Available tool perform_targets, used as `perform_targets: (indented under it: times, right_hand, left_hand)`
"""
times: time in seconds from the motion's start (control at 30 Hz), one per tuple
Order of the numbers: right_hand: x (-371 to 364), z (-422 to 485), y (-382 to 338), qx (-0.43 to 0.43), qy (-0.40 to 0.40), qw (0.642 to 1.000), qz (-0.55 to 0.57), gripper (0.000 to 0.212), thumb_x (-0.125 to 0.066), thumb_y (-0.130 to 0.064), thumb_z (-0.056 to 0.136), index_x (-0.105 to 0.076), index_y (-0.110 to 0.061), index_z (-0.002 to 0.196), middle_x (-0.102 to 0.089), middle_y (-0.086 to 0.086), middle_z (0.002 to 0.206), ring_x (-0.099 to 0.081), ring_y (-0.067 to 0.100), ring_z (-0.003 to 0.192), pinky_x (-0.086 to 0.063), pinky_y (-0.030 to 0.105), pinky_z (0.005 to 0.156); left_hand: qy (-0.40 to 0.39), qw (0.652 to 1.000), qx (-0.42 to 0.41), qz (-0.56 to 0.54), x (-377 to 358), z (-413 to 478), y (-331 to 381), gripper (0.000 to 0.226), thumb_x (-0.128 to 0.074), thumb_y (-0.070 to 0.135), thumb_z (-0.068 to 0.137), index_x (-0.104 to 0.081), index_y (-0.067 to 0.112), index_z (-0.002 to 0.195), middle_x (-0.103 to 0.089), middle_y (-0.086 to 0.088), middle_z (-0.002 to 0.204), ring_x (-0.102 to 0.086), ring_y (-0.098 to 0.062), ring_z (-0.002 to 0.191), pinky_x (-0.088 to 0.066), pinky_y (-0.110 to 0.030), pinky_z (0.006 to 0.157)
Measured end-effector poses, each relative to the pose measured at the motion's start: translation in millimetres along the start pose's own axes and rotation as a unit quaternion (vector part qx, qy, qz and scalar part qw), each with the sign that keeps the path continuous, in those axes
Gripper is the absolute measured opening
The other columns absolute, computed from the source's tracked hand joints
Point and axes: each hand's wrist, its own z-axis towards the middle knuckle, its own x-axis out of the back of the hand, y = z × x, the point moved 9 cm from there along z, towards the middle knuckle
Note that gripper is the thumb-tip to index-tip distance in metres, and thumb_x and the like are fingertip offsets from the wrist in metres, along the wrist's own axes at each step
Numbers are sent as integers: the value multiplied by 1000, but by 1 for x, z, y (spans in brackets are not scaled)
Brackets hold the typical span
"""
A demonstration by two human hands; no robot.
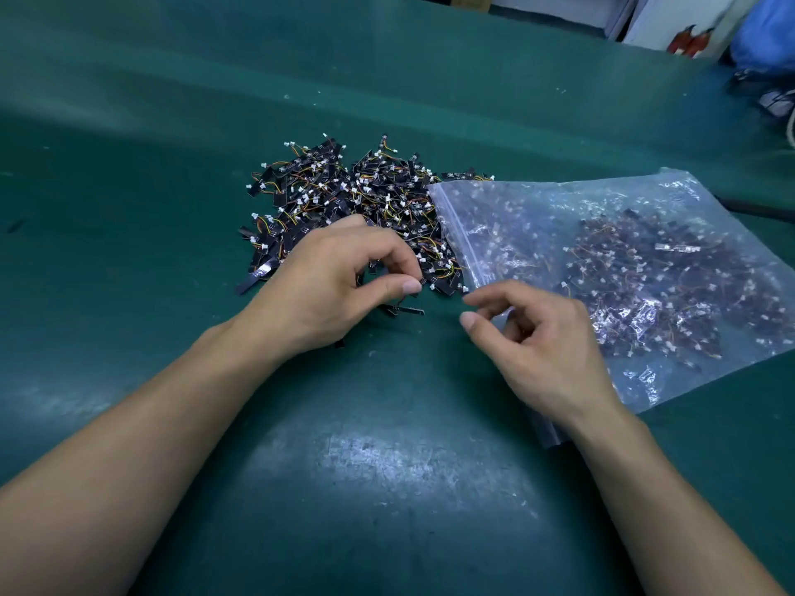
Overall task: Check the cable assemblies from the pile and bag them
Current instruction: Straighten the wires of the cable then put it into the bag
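- Head view: the left hand grips a few cable assemblies at the near edge of the pile; the palm hides most of them.
- The right hand, loosely curled, grasps nothing; whether it touches the bag is unclear.

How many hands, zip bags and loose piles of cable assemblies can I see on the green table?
2 hands: left hand, right hand
1 clear zip bag, part filled
1 loose pile of cable assemblies
Total: 4
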Motion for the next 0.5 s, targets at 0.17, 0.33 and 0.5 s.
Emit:
perform_targets:
  times: [0.17,0.33,0.5]
  right_hand:
    - [-11,-5,-12,33,-34,998,33,27,-71,-54,79,-73,-32,94,-69,-23,75,-45,7,45,-36,12,52]
    - [-14,-6,-12,36,-23,997,70,18,-76,-43,84,-76,-27,91,-69,-18,71,-43,4,47,-36,12,52]
    - [-12,-5,-9,30,-20,995,95,5,-77,-22,88,-78,-24,83,-69,-11,66,-42,2,48,-33,11,51]
  left_hand:
    - [16,999,-13,-26,-4,-1,9,5,-74,25,88,-73,20,88,-66,18,81,-43,0,73,-34,-13,69]
    - [36,998,-24,-38,-5,-3,14,7,-76,26,87,-75,19,88,-58,31,82,-41,0,71,-34,-13,67]
    - [29,997,-28,-59,-7,-4,16,8,-78,27,86,-73,23,91,-64,27,88,-47,0,75,-37,-16,69]
